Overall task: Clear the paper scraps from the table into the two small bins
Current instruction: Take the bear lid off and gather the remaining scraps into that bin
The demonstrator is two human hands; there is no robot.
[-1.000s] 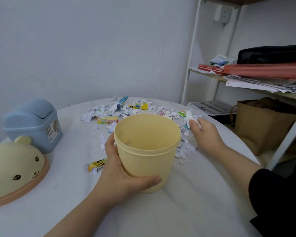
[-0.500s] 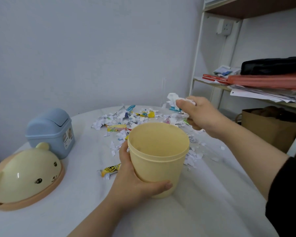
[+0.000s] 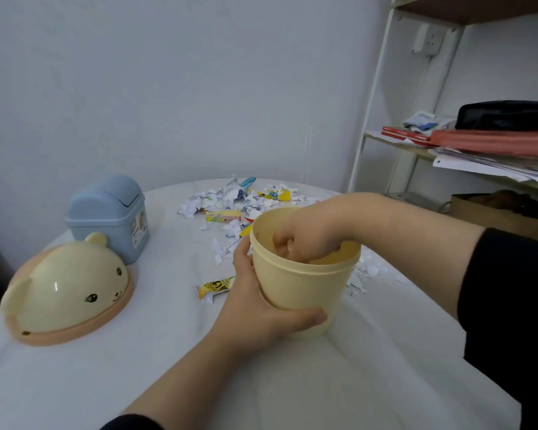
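Paper scraps (image 3: 230, 200) heaped on white table (image 3: 323, 383) just behind yellow bin (image 3: 302, 283); thinner scatter to the bin's right. Left hand (image 3: 255, 308) grips the bin's left wall, thumb wrapped across its near side. Right hand (image 3: 305, 234) reaches down into the bin's open mouth, fingers curled; whether they hold scraps, cannot tell. Yellow wrapper (image 3: 215, 287) just left of the bin, beside left hand. Bear-face lid (image 3: 66, 290) and blue bin (image 3: 106, 215), flap closed, well left of yellow bin.

yellow bin (image 3: 302, 290) upright, lidless | blue bin (image 3: 106, 212) lidded (far left) | scraps (image 3: 230, 197) strewn behind
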